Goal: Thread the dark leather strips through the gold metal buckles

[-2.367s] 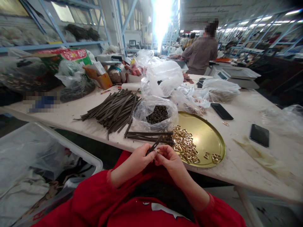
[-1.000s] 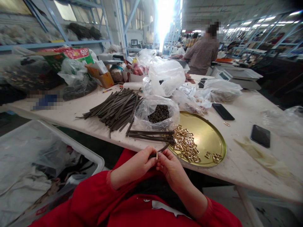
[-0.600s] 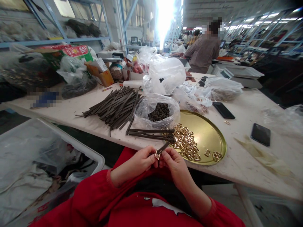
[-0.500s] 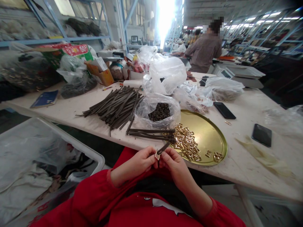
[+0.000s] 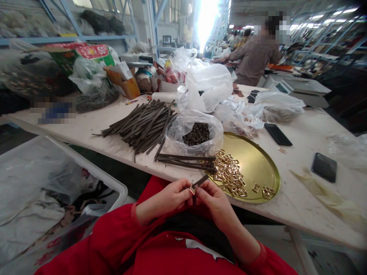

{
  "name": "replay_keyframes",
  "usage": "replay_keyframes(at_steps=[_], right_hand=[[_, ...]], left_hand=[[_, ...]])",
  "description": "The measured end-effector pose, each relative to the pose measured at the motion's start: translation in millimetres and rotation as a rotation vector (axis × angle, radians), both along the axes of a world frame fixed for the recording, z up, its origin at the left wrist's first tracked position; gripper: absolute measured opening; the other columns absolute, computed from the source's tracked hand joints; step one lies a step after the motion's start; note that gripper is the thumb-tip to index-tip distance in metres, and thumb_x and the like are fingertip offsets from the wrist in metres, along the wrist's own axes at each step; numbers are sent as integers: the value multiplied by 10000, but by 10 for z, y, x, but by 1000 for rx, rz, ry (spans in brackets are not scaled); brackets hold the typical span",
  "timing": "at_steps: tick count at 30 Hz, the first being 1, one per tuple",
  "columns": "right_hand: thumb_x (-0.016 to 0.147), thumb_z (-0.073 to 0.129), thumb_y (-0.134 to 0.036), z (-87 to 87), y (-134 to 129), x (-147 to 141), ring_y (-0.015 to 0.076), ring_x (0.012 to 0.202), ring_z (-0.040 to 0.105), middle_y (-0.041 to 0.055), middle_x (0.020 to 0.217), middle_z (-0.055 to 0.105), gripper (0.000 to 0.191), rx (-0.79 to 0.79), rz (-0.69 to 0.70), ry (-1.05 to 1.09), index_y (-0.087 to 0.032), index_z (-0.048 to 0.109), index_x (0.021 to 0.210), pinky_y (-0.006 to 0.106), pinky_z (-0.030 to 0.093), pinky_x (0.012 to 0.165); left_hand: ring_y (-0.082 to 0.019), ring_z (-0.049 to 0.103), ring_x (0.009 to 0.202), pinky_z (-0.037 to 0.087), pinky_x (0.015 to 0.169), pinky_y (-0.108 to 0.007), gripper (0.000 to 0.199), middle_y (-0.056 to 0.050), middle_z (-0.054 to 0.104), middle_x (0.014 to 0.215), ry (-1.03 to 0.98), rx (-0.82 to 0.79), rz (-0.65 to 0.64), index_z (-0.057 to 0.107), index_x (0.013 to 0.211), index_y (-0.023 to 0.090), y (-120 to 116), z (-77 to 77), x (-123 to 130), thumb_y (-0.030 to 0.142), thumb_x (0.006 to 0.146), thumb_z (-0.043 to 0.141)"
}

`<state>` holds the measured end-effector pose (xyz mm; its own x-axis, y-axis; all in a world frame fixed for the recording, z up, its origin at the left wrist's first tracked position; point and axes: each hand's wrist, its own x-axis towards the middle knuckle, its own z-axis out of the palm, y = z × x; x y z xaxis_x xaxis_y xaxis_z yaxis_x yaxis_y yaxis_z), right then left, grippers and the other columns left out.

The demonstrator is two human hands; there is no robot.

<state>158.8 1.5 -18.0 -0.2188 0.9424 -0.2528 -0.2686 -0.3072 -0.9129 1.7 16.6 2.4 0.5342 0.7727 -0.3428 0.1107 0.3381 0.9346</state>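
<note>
Between my fingers, just off the table's front edge, is a small gold buckle (image 5: pixel 192 189) with a dark strap (image 5: pixel 200 180) running through it. My left hand (image 5: pixel 175 195) pinches the buckle from the left. On the right, my right hand (image 5: pixel 212 196) grips the strap close beside the buckle. Fingertips partly hide where strap and metal meet. Beyond my hands, several straps with buckle ends (image 5: pixel 186 161) lie with their tips at the rim of a gold oval tray (image 5: pixel 255 160). A heap of gold buckles (image 5: pixel 229 173) covers the tray's left part.
A clear bag of small dark loops (image 5: pixel 196 134) stands behind the straps, with a pile of dark strips (image 5: pixel 140 126) to its left. Two phones (image 5: pixel 278 134) lie at the right. A white bin (image 5: pixel 123 191) is at lower left. A person (image 5: pixel 255 57) stands far back.
The view has shifted slightly, so the table's things sit a little further right. Both hands keep their hold on the buckle and strap, with the buckle slightly turned.
</note>
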Motion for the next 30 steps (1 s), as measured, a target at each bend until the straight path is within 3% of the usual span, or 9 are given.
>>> replay_keyframes(at_steps=[9, 17, 24, 26, 30], right_hand=[[677, 666, -447, -81, 0, -14, 75, 470, 433, -63, 528, 499, 291, 79, -32, -131, -186, 548, 730, 204, 366, 470], [729, 615, -410, 7, -36, 21, 88, 504, 460, -53, 554, 502, 238, 150, -8, -201, -188, 530, 721, 214, 395, 499], [774, 579, -281, 61, -116, 36, 120, 585, 492, -22, 668, 525, 94, 399, -132, -472, -211, 516, 777, 239, 415, 550], [818, 523, -265, 146, -149, 85, 139, 635, 515, 1, 716, 543, 62, 521, -106, -521, -218, 557, 841, 261, 428, 595], [884, 410, -274, 305, -148, 198, 171, 718, 537, 34, 752, 567, 232, 664, 45, -504, -232, 630, 946, 301, 428, 662]], left_hand=[[-34, 345, 448, 241, 388, -165, 304, 51, 474, 649, -15, 16, -48, 471, 831, 153, -51, 24, 1, 456, 845, 460], [-36, 330, 422, 224, 377, -163, 303, 62, 472, 599, 18, 18, -40, 455, 809, 162, -104, 40, 8, 462, 845, 445], [-56, 385, 521, 292, 454, -166, 319, 47, 470, 632, 26, 69, 4, 469, 801, 155, -136, 18, 25, 473, 820, 487], [-54, 364, 507, 267, 440, -165, 326, 48, 463, 613, 14, 43, -16, 462, 785, 155, -130, 44, 12, 479, 824, 476], [-45, 286, 425, 185, 390, -178, 325, 79, 412, 541, -7, -64, -37, 425, 788, 173, -113, 60, -23, 495, 823, 459]])
